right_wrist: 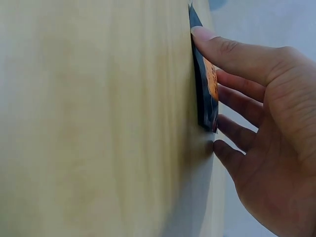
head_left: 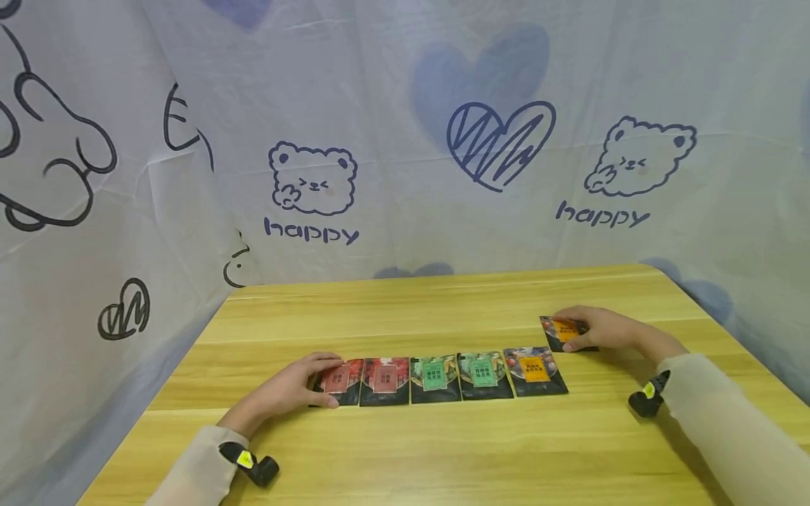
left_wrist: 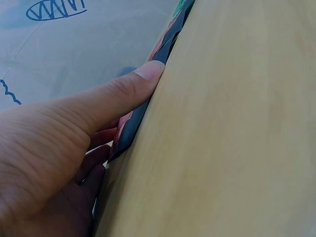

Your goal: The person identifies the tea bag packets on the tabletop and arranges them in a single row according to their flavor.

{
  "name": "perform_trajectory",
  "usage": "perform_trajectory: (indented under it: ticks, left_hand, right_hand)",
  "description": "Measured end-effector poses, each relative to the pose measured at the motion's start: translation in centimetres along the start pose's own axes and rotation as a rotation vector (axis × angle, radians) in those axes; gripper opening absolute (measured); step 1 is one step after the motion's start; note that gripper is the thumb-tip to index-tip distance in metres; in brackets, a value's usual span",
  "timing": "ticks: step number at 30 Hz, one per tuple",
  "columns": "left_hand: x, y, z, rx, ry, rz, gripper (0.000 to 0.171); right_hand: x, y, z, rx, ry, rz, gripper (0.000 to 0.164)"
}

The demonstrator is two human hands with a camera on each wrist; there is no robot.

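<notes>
Flat sachets with black lower edges lie in a row on the wooden table. From the left come a red sachet (head_left: 338, 381), a second red sachet (head_left: 385, 381), two green sachets (head_left: 435, 377) and a sachet with an orange label (head_left: 536, 370). My left hand (head_left: 294, 386) rests on the leftmost red sachet, its thumb (left_wrist: 140, 76) along the near edge and its other fingers at the far side. Up and right of the row, my right hand (head_left: 601, 330) holds another orange-labelled sachet (right_wrist: 210, 81) between thumb and fingers. That sachet's right end is partly hidden by the hand.
The pale wooden table (head_left: 430, 450) runs back to a light cloth (head_left: 392, 126) printed with hearts, bears and the word happy. More of the cloth hangs along the left side. A small black device (head_left: 256, 467) is strapped to each wrist.
</notes>
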State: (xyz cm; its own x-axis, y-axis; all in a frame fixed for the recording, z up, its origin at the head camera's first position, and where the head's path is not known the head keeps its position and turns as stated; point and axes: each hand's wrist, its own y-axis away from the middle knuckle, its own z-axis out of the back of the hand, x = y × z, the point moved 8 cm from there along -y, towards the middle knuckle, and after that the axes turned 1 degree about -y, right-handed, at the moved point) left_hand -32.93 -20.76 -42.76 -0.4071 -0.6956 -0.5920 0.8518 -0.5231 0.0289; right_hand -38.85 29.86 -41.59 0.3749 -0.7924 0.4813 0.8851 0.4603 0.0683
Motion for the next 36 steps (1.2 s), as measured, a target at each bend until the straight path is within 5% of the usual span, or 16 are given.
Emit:
perform_trajectory:
  ticks: [22, 36]
  left_hand:
    - [-0.2, 0.1, 0.1, -0.001, 0.018, 0.007, 0.077]
    - [-0.2, 0.2, 0.1, -0.009, 0.001, 0.001, 0.078]
  right_hand:
    - [0.7, 4.6, -0.7, -0.005, -0.068, 0.017, 0.071]
    - [1.6, 5.6, -1.1, 0.025, -0.044, 0.021, 0.072]
